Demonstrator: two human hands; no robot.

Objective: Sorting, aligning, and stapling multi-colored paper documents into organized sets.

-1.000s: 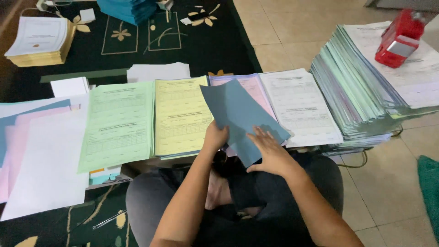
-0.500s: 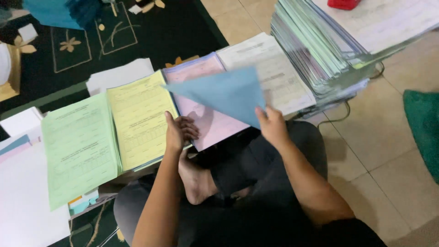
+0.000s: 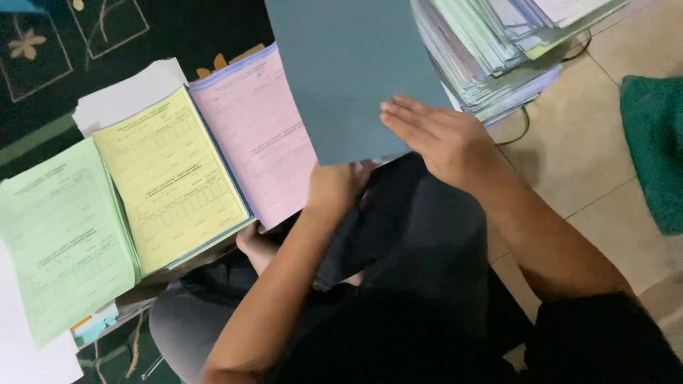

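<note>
Blue-grey card sheet [image 3: 356, 75] is up off the stacks, held in front of you above your lap, its top edge running out of view. Your right hand [image 3: 445, 139] lies flat on its lower right corner, fingers [image 3: 405, 114] spread over the face, thumb hidden, so it presses or pinches the sheet but a full grip can't be confirmed. Your left hand [image 3: 338, 186] is closed at the bottom edge, knuckles toward the camera, apparently pinching that edge from underneath. So the sheet sits between both hands, touching both, tilted toward you. Progress, as a judgement: sheet is picked and lifted, not yet laid on anything; placing it is what's left. Below it, sorted form stacks lie side by side on the low surface: pink forms [image 3: 256, 131] just under and left of the sheet, yellow forms [image 3: 171, 178] next, green forms [image 3: 60, 235] further left, plain white paper [image 3: 128, 96] behind them. A tall fanned pile of collated papers [image 3: 491, 53] is at upper right, partly behind the sheet, close to your right hand. Dark patterned carpet [image 3: 85, 43] at top left, tiled floor [image 3: 605, 178] to the right with a green cloth [image 3: 654, 149] at the edge.
</note>
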